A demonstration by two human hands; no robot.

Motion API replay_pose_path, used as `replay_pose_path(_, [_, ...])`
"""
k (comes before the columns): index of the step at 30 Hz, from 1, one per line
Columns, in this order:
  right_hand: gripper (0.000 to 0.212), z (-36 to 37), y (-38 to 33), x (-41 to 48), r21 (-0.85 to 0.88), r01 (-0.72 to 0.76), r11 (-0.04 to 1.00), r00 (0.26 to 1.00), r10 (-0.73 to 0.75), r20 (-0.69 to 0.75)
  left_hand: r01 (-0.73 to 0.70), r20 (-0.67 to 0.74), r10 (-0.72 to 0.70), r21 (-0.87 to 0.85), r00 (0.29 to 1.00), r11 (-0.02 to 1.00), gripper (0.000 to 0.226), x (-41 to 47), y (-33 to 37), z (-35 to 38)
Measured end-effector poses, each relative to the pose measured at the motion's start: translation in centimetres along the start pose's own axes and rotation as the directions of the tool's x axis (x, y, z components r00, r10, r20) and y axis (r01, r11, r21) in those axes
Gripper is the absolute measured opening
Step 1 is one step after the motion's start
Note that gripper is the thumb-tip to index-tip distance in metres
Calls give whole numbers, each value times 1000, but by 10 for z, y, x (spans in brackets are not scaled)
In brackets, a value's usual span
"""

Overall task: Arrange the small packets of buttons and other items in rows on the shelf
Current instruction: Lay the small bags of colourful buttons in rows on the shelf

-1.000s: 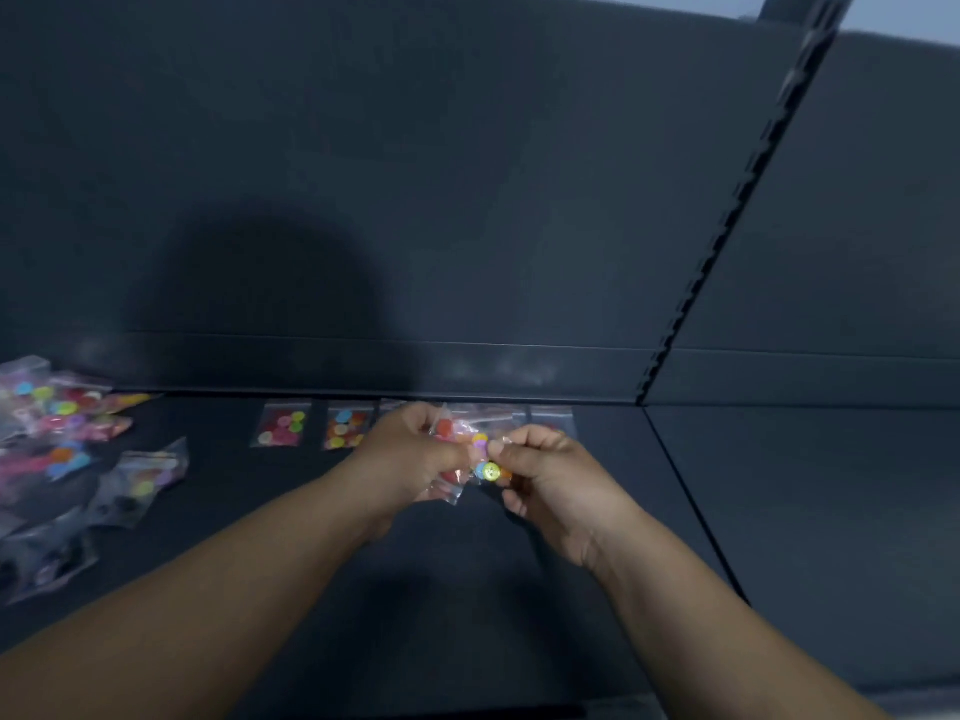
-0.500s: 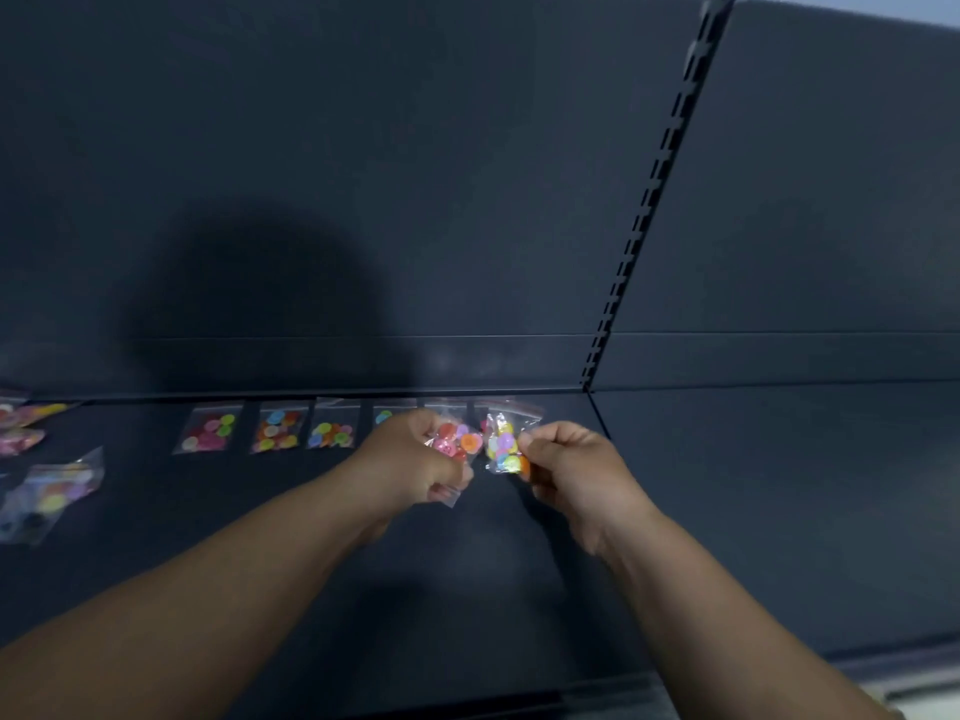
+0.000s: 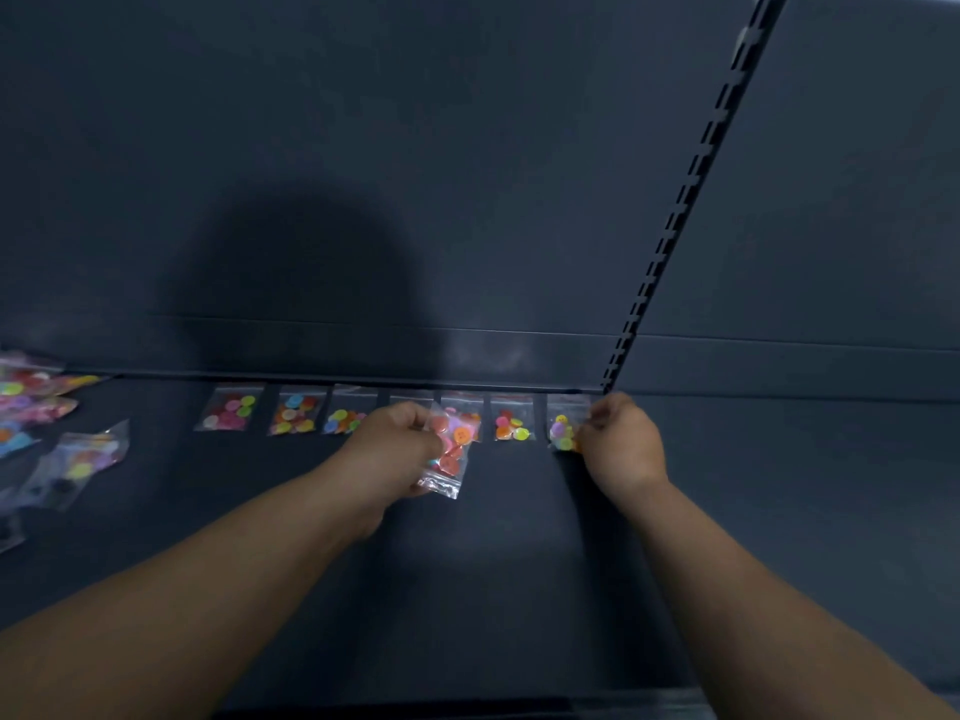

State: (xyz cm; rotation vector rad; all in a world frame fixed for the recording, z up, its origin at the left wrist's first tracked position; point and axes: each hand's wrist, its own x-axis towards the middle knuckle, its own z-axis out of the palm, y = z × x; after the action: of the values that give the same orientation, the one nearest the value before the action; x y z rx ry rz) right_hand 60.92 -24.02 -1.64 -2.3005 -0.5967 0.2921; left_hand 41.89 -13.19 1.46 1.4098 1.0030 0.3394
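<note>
Dark shelf (image 3: pixel 519 563) w/ row of packets (image 3: pixel 296 415) at back edge; right hand (image 3: pixel 621 444) grip pinches end packet (image 3: pixel 562 431), left hand (image 3: pixel 395 444) grip pinches spare packet (image 3: pixel 451 452); loose pile (image 3: pixel 31 407) at left edge unsorted.

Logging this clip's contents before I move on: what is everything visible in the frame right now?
row packets: six, clear with mixed-colour buttons, side by side along the shelf's back edge; one mostly hidden.
end packet: one, clear with yellow and purple buttons, right end of the row.
held packet: at least one, clear with red and orange buttons, in front of the row.
loose packets: several, count unclear, mixed colours, heaped at far left.
shelf: one, dark grey.
back panel: dark grey, behind the shelf.
slotted upright: one, dark, right of centre.
left hand: one, grips the held packet.
right hand: one, pinches the end packet.
</note>
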Motion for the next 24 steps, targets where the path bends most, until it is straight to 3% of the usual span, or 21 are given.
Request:
replay_pose_path(3, [19,1,-1,-7,-150,102,983,995,-104,-4,-4,-18,3,-2,1000,1000,18,0,-2,-3])
replay_pose_path(6, [31,5,1,-19,-388,258,885,961,-275,13,4,-26,-4,-4,1000,1000,17,2,-5,-5])
replay_pose_path(8, [33,9,5,-27,-451,366,814,928,-356,110,7,-27,-7,-11,1000,1000,16,3,-6,-5])
replay_pose_path(11, [50,15,13,-33,-488,455,745,886,-324,331,10,-26,-10,-15,1000,1000,15,4,-6,-6])
replay_pose_path(13, [55,15,15,-34,-494,463,736,874,-288,391,11,-32,-11,-23,999,1000,16,4,-7,-7])
replay_pose_path(24, [64,18,14,-30,-543,464,700,878,-284,385,13,-50,-16,-52,999,999,18,-2,-10,-16])
